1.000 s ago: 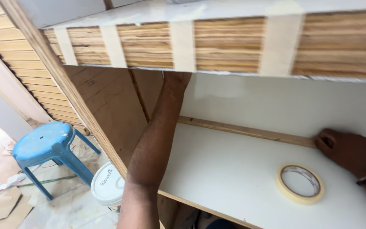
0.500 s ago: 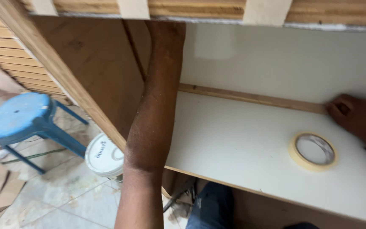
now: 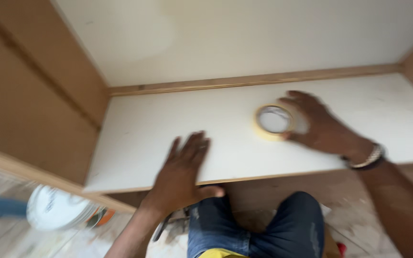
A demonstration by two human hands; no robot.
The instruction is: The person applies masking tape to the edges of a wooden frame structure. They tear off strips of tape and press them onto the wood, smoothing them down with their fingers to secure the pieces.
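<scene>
- Left hand (image 3: 183, 173): laid palm down on the front part of the white shelf (image 3: 168, 124), fingers spread and pointing toward the back, thumb hooked over the front edge. Open flat; it grips nothing.
- Right hand (image 3: 319, 125): resting on the shelf to the right of centre, fingers splayed and curved toward a roll of masking tape (image 3: 274, 121). Fingertips touch the roll's right side and top edge. Loosely open. The frame is motion-blurred, so I cannot tell whether the fingers have closed on the roll or only rest against it.
- Roll of masking tape: pale yellow ring lying flat on the shelf, hollow core facing up, a little right of the shelf's middle and nearer the back than the front. It lies well apart from the left hand.
- A metal-link wristband (image 3: 368, 156) sits on the right wrist, just past the shelf's front edge.
- Shelf: white panel set inside a cabinet; a thin wood strip (image 3: 244, 81) runs along the joint where it meets the white back panel (image 3: 244, 33).
- Brown wood side panel (image 3: 29, 100) closes the cabinet on the left; a sliver of another shows at the far right.
- Below the shelf: the person's knees in blue jeans (image 3: 259, 229), near the shelf's front edge.
- Lower left, on the floor: a white round bucket lid (image 3: 56, 209), blurred.
</scene>
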